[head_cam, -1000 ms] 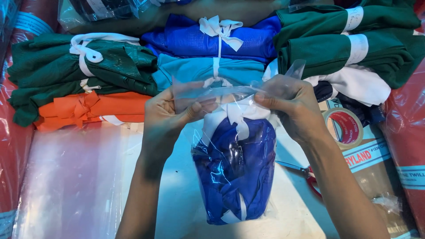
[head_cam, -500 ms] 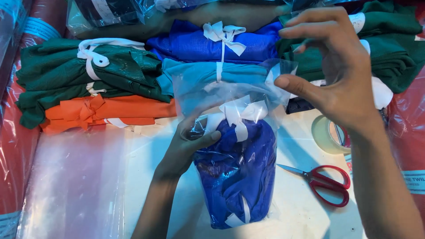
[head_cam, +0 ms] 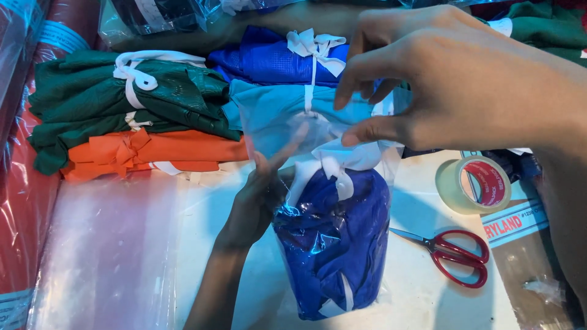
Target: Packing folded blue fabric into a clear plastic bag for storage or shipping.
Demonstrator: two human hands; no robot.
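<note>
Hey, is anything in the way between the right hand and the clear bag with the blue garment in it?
Nothing visible. The right hand pinches the upper edge of the clear bag directly, and the left hand touches its side. Tape roll and scissors lie off to the right.

Bagged garment (head_cam: 333,244): royal blue, white tie, clear glossy bag. Stack behind: dark green bundle (head_cam: 122,104) with white ties, orange bundle (head_cam: 153,154), light blue bundle (head_cam: 293,113), blue bundle (head_cam: 269,61) with white tie. Scissors (head_cam: 455,256): red handles. Tape roll (head_cam: 474,183): tan, red core. Counter (head_cam: 208,214): white. Plastic at left edge (head_cam: 21,201): red-tinted.
</note>
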